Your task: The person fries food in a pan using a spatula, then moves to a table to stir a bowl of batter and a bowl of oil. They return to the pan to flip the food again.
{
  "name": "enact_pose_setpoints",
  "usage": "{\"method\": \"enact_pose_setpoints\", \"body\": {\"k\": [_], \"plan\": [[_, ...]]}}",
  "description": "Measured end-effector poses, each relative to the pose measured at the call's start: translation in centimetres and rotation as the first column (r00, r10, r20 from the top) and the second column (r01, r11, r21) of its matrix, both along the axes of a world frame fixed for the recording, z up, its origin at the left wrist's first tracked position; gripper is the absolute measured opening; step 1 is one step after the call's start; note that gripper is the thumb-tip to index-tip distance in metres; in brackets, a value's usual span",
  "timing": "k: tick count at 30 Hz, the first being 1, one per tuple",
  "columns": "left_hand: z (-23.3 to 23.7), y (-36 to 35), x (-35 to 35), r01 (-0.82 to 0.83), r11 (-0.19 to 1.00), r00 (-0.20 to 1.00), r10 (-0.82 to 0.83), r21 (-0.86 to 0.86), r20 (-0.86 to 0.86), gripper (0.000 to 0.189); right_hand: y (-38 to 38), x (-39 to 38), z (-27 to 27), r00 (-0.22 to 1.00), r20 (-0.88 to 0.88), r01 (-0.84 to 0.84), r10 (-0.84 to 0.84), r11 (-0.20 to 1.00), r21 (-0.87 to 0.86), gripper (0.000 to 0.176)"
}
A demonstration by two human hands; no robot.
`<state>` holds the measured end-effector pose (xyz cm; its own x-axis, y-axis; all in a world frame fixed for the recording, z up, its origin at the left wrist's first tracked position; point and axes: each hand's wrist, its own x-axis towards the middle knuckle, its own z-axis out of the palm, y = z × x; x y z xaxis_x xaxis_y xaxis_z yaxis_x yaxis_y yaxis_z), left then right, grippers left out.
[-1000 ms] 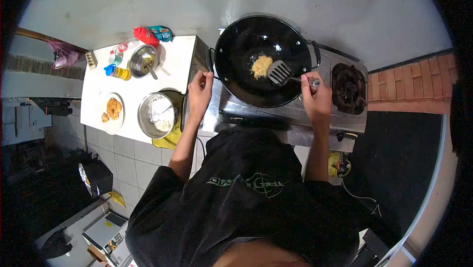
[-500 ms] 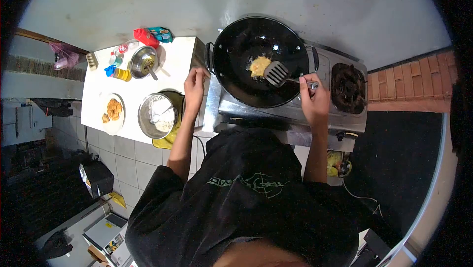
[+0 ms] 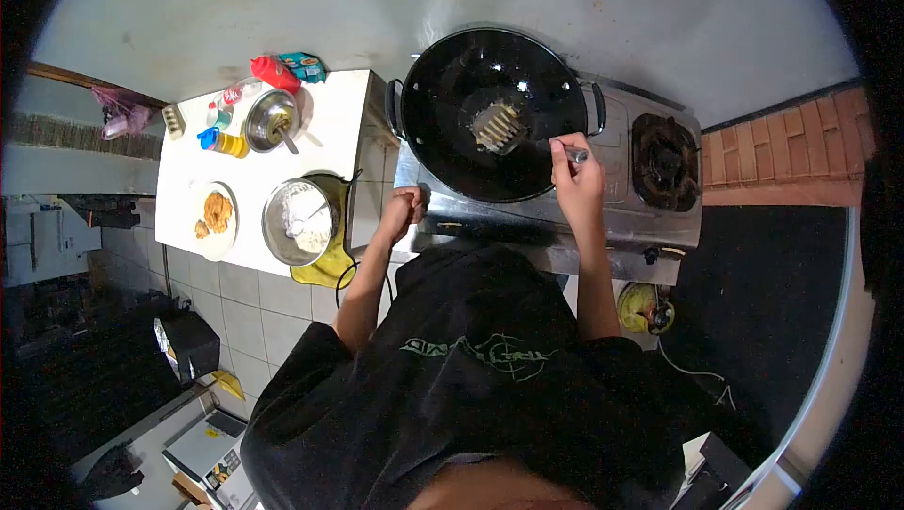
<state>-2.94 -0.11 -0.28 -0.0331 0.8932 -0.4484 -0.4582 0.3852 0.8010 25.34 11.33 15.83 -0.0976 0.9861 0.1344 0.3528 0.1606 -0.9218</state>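
Observation:
My right hand [image 3: 578,176] is wrapped round the handle of a slotted spatula [image 3: 497,128], whose blade is down in a large black wok [image 3: 452,147]. A piece of yellowish battered food [image 3: 509,113] is in the dark oil at the blade, mostly hidden by it. The exact contact between the two is hard to make out. My left hand [image 3: 402,212] is a closed fist at the left front edge of the stove, below the wok's left handle, with nothing visible in it.
The wok sits on a steel gas stove [image 3: 617,213] with a bare burner [image 3: 666,161] at right. On the white table [image 3: 325,147] are a steel pot of white flour [image 3: 273,218], a steel bowl with a spoon [image 3: 259,124], a plate of fried food [image 3: 218,244] and bottles.
My left hand has come down from beside the wok's left handle and closed into a fist. My right hand has moved left, shifting the spatula blade over to the food.

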Motion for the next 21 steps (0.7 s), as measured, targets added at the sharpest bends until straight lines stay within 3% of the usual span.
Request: {"method": "enact_pose_setpoints", "body": {"k": [5, 9, 11, 13, 14, 21], "plan": [[0.9, 0.7, -0.7, 0.174, 0.979, 0.982, -0.163, -0.104, 0.099, 0.021, -0.4, 0.4, -0.5, 0.998, 0.046, -0.037, 0.036, 0.999, 0.006, 0.016], [0.7, 0.2, 0.6, 0.146, 0.987, 0.974, -0.132, 0.066, -0.183, 0.018, -0.5, 0.3, 0.8, 0.993, 0.094, -0.079, 0.074, 0.996, 0.049, 0.017], [-1.6, 0.1, 0.8, 0.139, 0.986, 0.966, -0.116, 0.086, -0.231, 0.019, -0.6, 0.2, 1.1, 0.991, 0.101, -0.092, 0.089, 0.995, 0.028, 0.017], [-1.8, -0.2, 1.1, 0.105, 0.990, 0.967, -0.080, 0.091, -0.243, 0.020, -0.2, 0.1, 1.0, 0.977, 0.181, -0.149, 0.111, 0.965, 0.216, 0.017], [-1.8, -0.2, 1.1, 0.080, 0.992, 0.975, -0.058, 0.093, -0.215, 0.021, -0.3, 0.1, 1.0, 0.977, 0.182, -0.149, 0.110, 0.965, 0.215, 0.017], [-1.4, -0.3, 1.5, 0.018, 0.996, 0.983, -0.002, 0.085, -0.186, 0.020, 0.4, -0.5, -0.2, 0.962, -0.030, -0.263, 0.272, 0.949, 0.174, 0.019]]}}
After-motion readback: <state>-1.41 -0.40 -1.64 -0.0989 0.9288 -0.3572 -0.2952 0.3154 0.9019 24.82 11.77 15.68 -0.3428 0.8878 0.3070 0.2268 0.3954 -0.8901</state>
